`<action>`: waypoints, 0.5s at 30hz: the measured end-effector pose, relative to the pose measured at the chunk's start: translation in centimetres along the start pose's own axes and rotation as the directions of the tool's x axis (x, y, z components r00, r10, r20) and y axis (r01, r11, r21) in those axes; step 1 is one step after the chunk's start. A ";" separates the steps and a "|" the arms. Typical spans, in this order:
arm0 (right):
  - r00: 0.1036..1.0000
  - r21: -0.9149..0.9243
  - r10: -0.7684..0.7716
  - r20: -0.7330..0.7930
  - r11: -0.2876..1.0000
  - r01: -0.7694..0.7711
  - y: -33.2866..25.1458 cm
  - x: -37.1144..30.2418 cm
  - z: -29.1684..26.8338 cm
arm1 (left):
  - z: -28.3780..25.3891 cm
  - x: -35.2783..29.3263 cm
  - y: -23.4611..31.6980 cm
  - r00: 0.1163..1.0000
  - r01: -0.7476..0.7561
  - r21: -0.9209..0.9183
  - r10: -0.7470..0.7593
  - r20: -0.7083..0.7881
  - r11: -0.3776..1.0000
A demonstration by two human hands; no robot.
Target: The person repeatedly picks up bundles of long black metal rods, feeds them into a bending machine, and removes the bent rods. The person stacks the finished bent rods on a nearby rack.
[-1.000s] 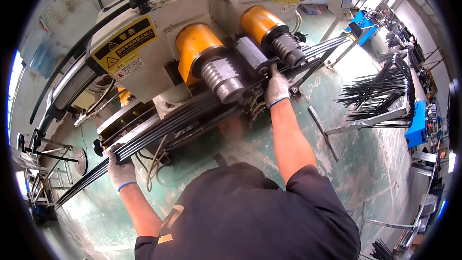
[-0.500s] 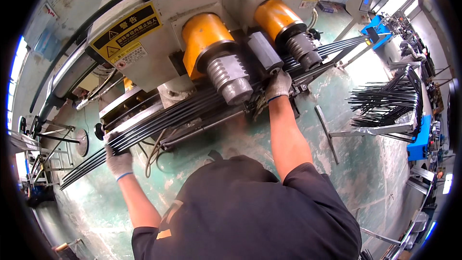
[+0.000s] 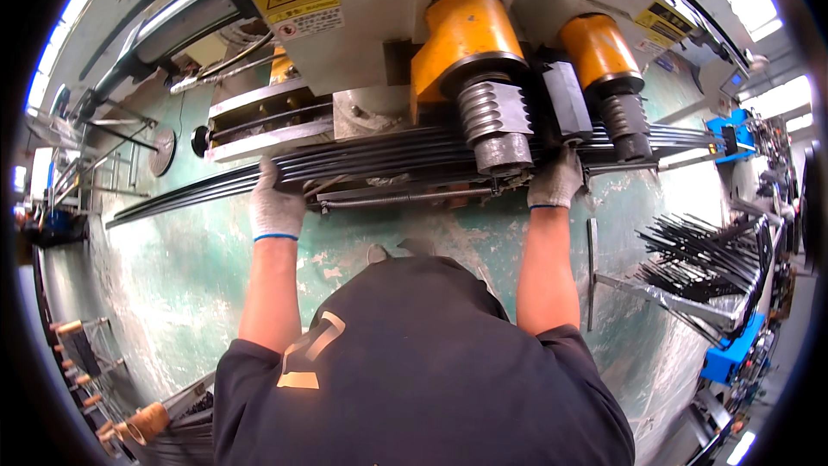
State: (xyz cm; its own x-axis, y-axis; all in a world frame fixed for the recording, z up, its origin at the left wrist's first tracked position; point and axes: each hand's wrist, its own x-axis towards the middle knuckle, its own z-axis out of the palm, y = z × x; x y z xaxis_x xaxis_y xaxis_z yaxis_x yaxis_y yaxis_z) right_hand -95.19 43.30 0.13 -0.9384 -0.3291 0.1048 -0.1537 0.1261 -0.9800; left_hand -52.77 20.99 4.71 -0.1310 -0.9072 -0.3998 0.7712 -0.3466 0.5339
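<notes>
Facing a pale machine point(image 3: 358, 43), we look down at our two gloved hands beside a bundle of long black rods point(image 3: 371, 155). The rods run across the machine's front, beneath two orange cylinders point(image 3: 470, 30) that end in ridged grey rollers point(image 3: 493, 112). Our left hand point(image 3: 277, 207) meets the bundle left of the nearer roller. One finger lies up over the rods and the others are hidden, so we cannot tell how firmly they close. Our right hand point(image 3: 556, 179) reaches up just below a grey block point(image 3: 567, 102) between the rollers; we cannot tell whether its fingers grip anything.

Compared with half a second ago, our view has swung so that the rods lie more nearly level, and our left hand sits farther in from their left ends. Our right hand stays under the block. We judge that this leaves a longer stretch of rods unheld at the left. Well to our right, more black bars point(image 3: 707, 255) are piled above the green floor point(image 3: 345, 237).
</notes>
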 end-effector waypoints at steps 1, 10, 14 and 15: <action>0.997 -0.124 -0.077 0.014 0.989 0.078 -0.2 -0.1 -0.2 | 0.7 -0.4 -0.6 0.999 0.038 -0.024 -0.038 -0.009 0.999; 0.963 -0.525 -0.260 0.072 0.811 0.259 -0.9 -2.7 -2.0 | -1.5 -2.2 2.2 0.878 0.440 -0.453 -0.265 0.399 0.775; 0.999 -0.677 -0.048 0.026 0.734 0.053 1.1 -4.8 -2.8 | -3.0 -0.6 8.5 0.998 0.010 -0.250 0.005 0.058 0.968; 1.000 -0.671 -0.010 -0.015 0.742 -0.002 2.2 -5.1 -3.7 | -3.6 0.0 10.3 0.998 -0.058 -0.294 0.054 -0.022 0.954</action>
State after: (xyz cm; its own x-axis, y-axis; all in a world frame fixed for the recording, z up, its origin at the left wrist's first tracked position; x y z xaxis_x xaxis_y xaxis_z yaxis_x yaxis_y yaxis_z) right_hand -91.89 48.72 -1.95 -0.9412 -0.3168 0.1173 -0.3195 0.7219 -0.6138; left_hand -42.59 18.29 7.57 -0.0760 -0.9191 -0.3867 0.9266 -0.2083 0.3131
